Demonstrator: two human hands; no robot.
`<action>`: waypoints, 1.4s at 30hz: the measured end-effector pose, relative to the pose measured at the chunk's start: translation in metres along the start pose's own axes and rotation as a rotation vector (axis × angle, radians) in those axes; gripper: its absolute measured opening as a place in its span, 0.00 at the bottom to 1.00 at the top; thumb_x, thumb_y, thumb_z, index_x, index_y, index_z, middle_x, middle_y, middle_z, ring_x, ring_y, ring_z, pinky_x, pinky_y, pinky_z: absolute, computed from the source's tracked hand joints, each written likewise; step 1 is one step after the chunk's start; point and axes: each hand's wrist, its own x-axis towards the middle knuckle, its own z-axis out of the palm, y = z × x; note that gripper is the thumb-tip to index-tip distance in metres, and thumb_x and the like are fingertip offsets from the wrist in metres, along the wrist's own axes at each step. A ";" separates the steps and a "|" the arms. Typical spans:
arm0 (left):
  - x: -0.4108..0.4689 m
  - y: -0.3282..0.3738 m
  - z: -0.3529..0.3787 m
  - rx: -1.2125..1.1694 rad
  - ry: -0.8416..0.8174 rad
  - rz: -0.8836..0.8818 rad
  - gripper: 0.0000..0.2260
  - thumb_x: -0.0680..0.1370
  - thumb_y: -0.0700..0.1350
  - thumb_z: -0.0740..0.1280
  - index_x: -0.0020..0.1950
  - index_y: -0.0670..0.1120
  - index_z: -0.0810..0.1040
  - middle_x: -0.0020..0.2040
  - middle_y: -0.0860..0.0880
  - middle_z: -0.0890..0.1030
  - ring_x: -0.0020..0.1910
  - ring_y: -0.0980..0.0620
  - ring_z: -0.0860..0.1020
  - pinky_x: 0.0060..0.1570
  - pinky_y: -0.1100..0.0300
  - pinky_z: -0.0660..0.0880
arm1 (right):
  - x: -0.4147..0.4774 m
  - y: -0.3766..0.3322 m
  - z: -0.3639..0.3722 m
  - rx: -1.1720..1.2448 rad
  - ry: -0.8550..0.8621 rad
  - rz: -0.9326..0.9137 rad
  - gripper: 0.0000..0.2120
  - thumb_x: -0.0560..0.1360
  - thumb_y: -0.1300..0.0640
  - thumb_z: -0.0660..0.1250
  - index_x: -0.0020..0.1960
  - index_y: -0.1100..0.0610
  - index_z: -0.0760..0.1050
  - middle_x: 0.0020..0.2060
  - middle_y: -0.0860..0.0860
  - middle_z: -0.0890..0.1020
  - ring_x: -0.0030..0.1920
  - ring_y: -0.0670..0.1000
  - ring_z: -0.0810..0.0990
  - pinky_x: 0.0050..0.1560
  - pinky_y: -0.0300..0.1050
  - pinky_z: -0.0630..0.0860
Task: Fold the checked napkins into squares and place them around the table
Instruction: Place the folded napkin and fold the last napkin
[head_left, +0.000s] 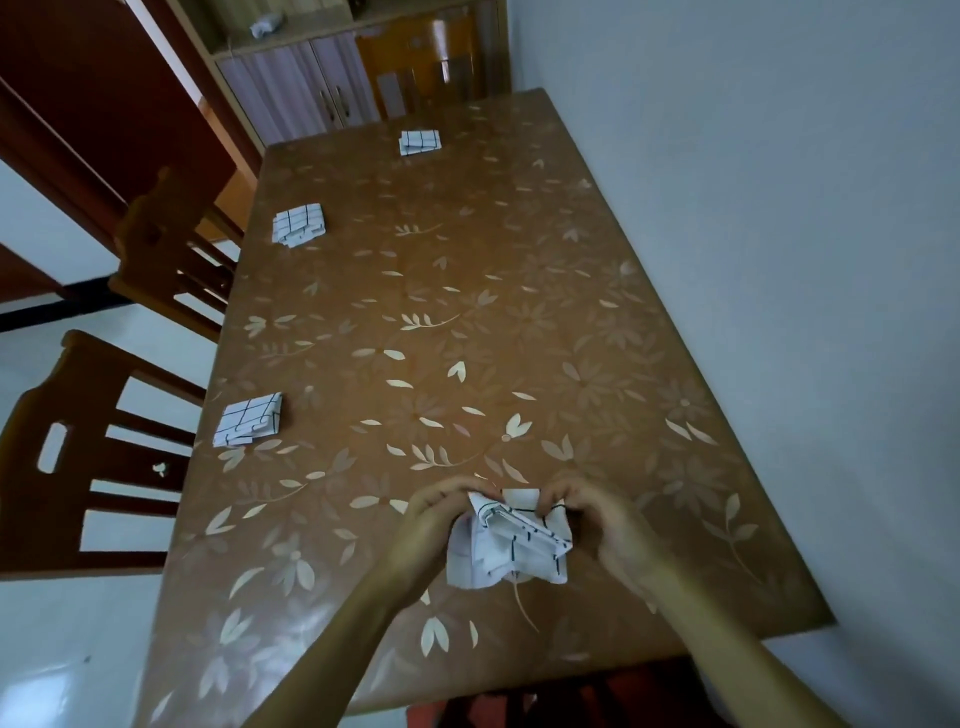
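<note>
held: checked napkin (511, 545), partly folded, bunched, layers uneven. It sits at the near end of the table (519, 322), between both hands. Can't tell if its lower edge touches the table top or hangs just above it.
left: left hand (436, 525) on the napkin's left side, fingers (457, 486) curled over the upper left corner, grasping the cloth.
right: right hand (602, 525) on the napkin's right side, fingers (558, 491) curled, pinching the upper right edge.
placed 1: near-left square (249, 420), folded, flat on the table by the left edge, in front of the near chair (78, 457).
placed 2: mid-left square (298, 224), further along the same edge, by the second chair (171, 260); layers slightly offset.
placed 3: far square (420, 142), folded, near the middle of the far edge.
spacing: the three squares are well apart from each other and from the held napkin.
table cover: brown, pale leaf-and-flower print; right long side just beside a white wall (779, 208).
background: cabinet (296, 88) with two doors beyond the far-left corner; crumpled pale item (267, 25) on its shelf, can't tell what it is.
</note>
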 end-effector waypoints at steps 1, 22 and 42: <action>0.001 0.000 0.000 -0.035 0.000 -0.019 0.13 0.72 0.43 0.60 0.40 0.41 0.84 0.39 0.46 0.83 0.40 0.51 0.81 0.44 0.61 0.78 | -0.001 0.001 -0.002 -0.007 -0.010 0.011 0.17 0.72 0.54 0.58 0.33 0.58 0.82 0.35 0.53 0.82 0.38 0.51 0.79 0.36 0.42 0.77; 0.029 -0.066 0.006 -0.124 0.246 -0.304 0.12 0.83 0.45 0.63 0.61 0.41 0.81 0.54 0.41 0.85 0.51 0.44 0.85 0.48 0.49 0.82 | 0.021 0.056 -0.019 -0.322 0.090 0.099 0.11 0.81 0.52 0.66 0.62 0.47 0.78 0.53 0.42 0.84 0.52 0.41 0.82 0.45 0.34 0.79; 0.033 -0.079 0.007 0.002 0.063 -0.323 0.10 0.83 0.42 0.64 0.57 0.43 0.84 0.51 0.44 0.86 0.48 0.47 0.84 0.48 0.53 0.81 | 0.033 0.074 -0.023 0.158 0.205 0.283 0.10 0.78 0.54 0.69 0.58 0.56 0.82 0.53 0.56 0.86 0.53 0.57 0.85 0.59 0.56 0.79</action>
